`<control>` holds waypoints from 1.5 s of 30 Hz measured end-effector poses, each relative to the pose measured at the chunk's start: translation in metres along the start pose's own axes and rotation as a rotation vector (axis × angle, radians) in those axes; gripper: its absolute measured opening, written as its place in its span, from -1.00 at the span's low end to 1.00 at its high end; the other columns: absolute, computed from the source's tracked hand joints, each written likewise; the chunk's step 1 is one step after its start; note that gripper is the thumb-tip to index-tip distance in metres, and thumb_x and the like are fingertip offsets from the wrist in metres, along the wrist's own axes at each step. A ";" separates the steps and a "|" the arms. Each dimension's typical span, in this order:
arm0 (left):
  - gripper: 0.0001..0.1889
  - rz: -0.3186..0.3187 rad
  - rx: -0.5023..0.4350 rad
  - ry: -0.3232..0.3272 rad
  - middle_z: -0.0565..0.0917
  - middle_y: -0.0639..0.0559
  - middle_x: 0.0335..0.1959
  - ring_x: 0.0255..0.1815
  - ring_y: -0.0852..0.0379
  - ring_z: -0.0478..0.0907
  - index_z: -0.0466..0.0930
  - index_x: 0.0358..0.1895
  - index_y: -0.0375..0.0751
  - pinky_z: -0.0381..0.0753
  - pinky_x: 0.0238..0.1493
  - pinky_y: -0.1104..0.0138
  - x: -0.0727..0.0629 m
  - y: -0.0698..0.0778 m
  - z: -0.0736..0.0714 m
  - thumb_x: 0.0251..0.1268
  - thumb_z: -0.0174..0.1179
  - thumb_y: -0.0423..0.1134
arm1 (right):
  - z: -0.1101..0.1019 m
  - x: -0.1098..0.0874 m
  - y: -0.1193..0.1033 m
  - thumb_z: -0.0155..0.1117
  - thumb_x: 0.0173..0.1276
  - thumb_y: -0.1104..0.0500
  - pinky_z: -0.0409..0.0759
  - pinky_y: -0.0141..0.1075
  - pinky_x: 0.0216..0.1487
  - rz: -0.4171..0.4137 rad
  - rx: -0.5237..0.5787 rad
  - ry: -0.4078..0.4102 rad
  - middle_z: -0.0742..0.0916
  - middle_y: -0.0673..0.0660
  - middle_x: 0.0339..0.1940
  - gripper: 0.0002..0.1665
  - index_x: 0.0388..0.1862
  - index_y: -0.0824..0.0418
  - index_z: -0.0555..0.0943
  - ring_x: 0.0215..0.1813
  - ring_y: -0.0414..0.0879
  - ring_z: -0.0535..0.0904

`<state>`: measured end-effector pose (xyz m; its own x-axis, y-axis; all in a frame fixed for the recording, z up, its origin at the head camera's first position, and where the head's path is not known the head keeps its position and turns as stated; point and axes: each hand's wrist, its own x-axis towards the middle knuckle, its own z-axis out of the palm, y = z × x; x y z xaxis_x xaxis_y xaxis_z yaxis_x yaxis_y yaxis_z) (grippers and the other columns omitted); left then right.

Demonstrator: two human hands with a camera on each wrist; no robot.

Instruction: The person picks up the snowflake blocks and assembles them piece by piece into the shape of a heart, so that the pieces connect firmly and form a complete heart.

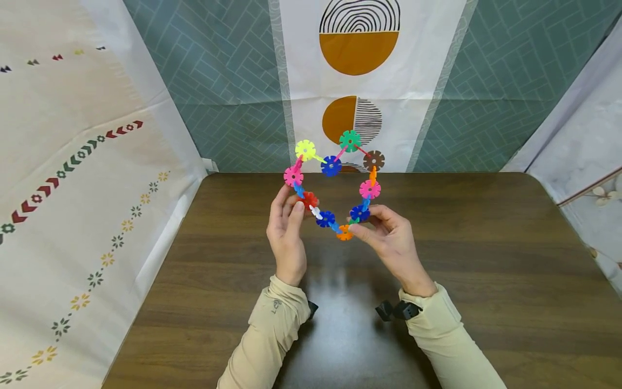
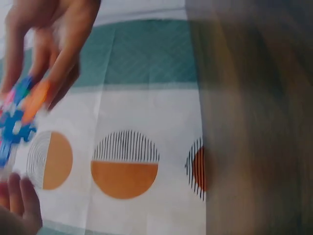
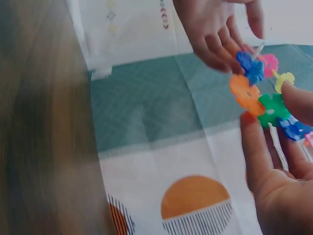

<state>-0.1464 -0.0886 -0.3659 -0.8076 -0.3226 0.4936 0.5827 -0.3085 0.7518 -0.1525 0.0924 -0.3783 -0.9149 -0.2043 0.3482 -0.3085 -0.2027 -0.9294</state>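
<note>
A heart-shaped loop of interlocking notched plastic discs (image 1: 370, 189) is held up in front of me, above the table. At its left side my left hand (image 1: 288, 240) pinches the red disc (image 1: 308, 200) between thumb and fingers. My right hand (image 1: 396, 246) grips the lower right of the loop, by the dark blue disc (image 1: 359, 213) and the orange disc (image 1: 344, 233) at the bottom point. A yellow disc (image 1: 305, 150) and a green disc (image 1: 350, 141) form the top lobes. In the right wrist view a green disc (image 3: 272, 110) sits between the right thumb and fingers.
Below the hands lies a dark brown wooden table (image 1: 486, 281). A teal and white patterned cloth (image 1: 233, 81) hangs behind its far edge. Another white patterned cloth (image 1: 97, 216) hangs on the left, and a pale one (image 1: 578, 135) on the right.
</note>
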 end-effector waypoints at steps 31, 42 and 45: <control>-0.29 -0.214 0.103 -0.207 0.56 -0.25 -0.23 -0.29 0.00 0.61 0.23 0.46 0.01 0.71 -0.36 0.11 -0.001 -0.004 -0.014 0.29 0.17 -0.55 | -0.026 -0.003 -0.015 0.29 0.36 0.25 0.60 -0.48 -0.16 -0.004 -0.350 0.197 0.66 0.19 -0.12 -0.57 0.16 0.36 0.50 -0.19 -0.11 0.60; -0.33 -0.262 0.159 -0.225 0.54 -0.32 -0.26 -0.36 -0.04 0.59 0.32 0.42 -0.05 0.71 -0.41 0.09 0.000 -0.005 -0.015 0.25 0.19 -0.56 | -0.028 -0.007 -0.016 0.27 0.39 0.18 0.63 -0.45 -0.23 0.010 -0.411 0.196 0.67 0.20 -0.11 -0.61 0.12 0.32 0.53 -0.25 -0.01 0.61; -0.32 -0.296 0.191 -0.207 0.54 -0.31 -0.27 -0.36 -0.05 0.60 0.35 0.41 0.00 0.71 -0.39 0.09 -0.001 -0.006 -0.014 0.25 0.19 -0.58 | -0.029 -0.008 -0.017 0.30 0.37 0.16 0.64 -0.45 -0.23 0.022 -0.425 0.201 0.69 0.19 -0.12 -0.61 0.11 0.29 0.55 -0.26 -0.04 0.63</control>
<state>-0.1482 -0.0990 -0.3771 -0.9504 -0.0521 0.3067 0.3110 -0.1825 0.9327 -0.1478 0.1249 -0.3688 -0.9418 -0.0061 0.3360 -0.3292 0.2183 -0.9187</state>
